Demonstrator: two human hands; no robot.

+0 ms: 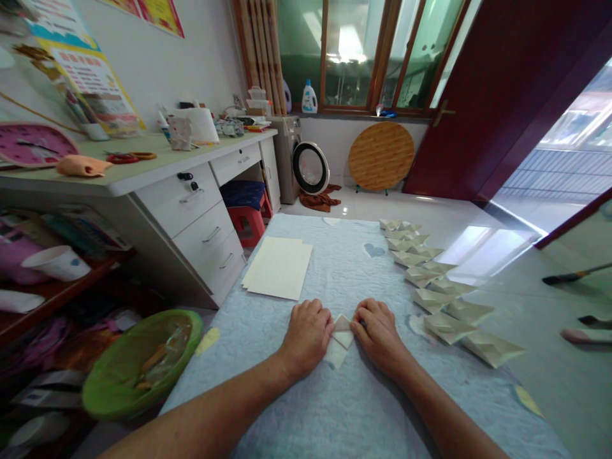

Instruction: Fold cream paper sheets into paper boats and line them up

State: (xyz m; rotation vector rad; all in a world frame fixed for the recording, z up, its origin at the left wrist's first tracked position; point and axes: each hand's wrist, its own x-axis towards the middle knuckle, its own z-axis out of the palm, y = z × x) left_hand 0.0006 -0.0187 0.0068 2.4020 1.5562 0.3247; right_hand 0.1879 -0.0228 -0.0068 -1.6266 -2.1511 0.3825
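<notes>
Between my two hands a small folded piece of cream paper [343, 331] lies near the middle of the cloth-covered table, its visible part showing a diamond shape. My left hand [308, 328] is closed on its left corner, fingers curled with the thumb side at the paper. Opposite it, my right hand [377, 326] pinches the right corner. The corners themselves are hidden under the fingers. Farther up on the left lies a stack of cream paper sheets [280, 268]. Folded paper boats [449, 325] stand in two rows along the table's right side.
Light blue quilted cloth [296, 408] covers the table. A green basket [143, 363] stands low at the left, below a white desk [191, 204] with drawers. Beyond the table are a red stool [248, 220], an open-doored washing machine [287, 159] and a round wooden tabletop [381, 156].
</notes>
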